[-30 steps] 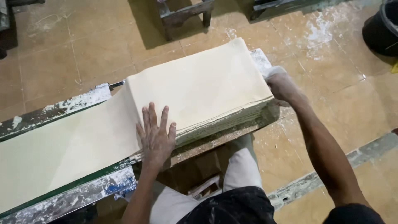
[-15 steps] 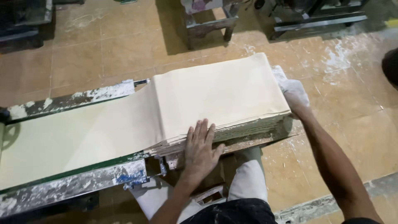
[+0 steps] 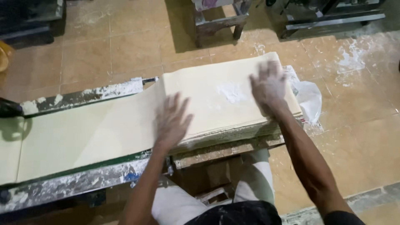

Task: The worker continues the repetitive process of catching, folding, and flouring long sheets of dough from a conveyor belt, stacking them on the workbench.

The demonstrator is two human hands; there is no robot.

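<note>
Both hands flat and open on the folded dough stack [image 3: 221, 104], gripping nothing: left hand [image 3: 173, 123] at its near edge, right hand [image 3: 268, 85] by the flour patch [image 3: 231, 91]. Uneven pressing could probably shift the layers.

A floor of orange-brown square tiles [image 3: 104, 50] fills the upper part of the view, dusted with white powder patches [image 3: 352, 56] towards the right. A worn dark wooden stool frame [image 3: 216, 23] stands on the tiles near the top centre, throwing a shadow to its left. To its right lies a dark metal machine base with a grey rail [image 3: 333, 16]. A crumpled clear plastic bag [image 3: 310, 98] lies on the floor near the right side. At the far left edge a round yellow-orange object [image 3: 3, 56] shows partly, too cut off to identify. A grey powder-streaked strip [image 3: 371, 196] crosses the lower right corner.
</note>
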